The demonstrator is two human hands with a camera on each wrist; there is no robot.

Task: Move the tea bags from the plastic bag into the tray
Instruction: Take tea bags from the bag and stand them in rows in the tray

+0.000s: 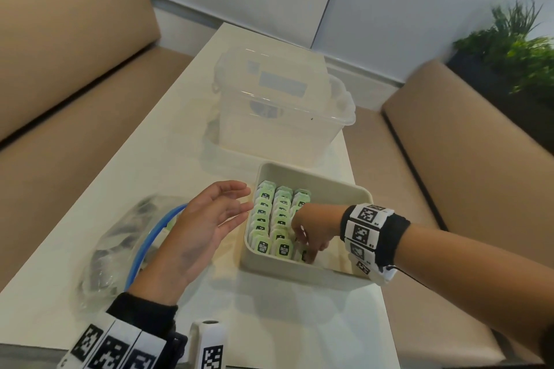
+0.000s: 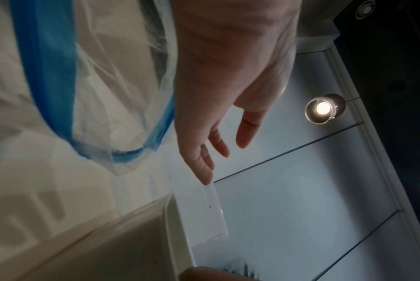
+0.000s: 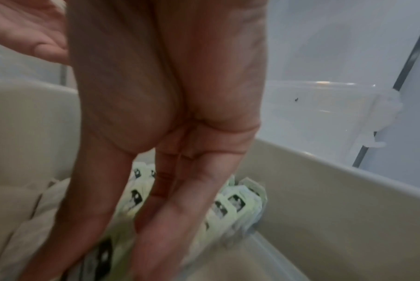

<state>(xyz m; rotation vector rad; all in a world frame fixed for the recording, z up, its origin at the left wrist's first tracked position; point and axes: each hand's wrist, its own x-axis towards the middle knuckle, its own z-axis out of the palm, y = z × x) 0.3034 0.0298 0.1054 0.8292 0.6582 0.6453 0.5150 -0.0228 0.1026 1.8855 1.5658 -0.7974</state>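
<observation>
A beige tray (image 1: 314,178) on the white table holds three rows of green tea bags (image 1: 281,219) standing on edge. My right hand (image 1: 308,253) reaches down into the tray at the near end of the right row. Its thumb and fingers pinch a tea bag (image 1: 302,255), which is blurred in the right wrist view, where the right hand (image 3: 122,237) points down over the tea bags (image 3: 235,203). My left hand (image 1: 230,207) hovers open, holding nothing, beside the tray's left wall and above the clear plastic bag (image 1: 120,240) with its blue zip. The left wrist view shows the left hand (image 2: 218,152) spread beside the bag (image 2: 107,95).
A clear plastic box (image 1: 278,117) stands just behind the tray. Tan benches run along the left (image 1: 75,69) and right (image 1: 449,144) of the narrow table. A green plant (image 1: 515,48) sits at the far right. A white marker-tagged device (image 1: 209,344) stands at the near edge.
</observation>
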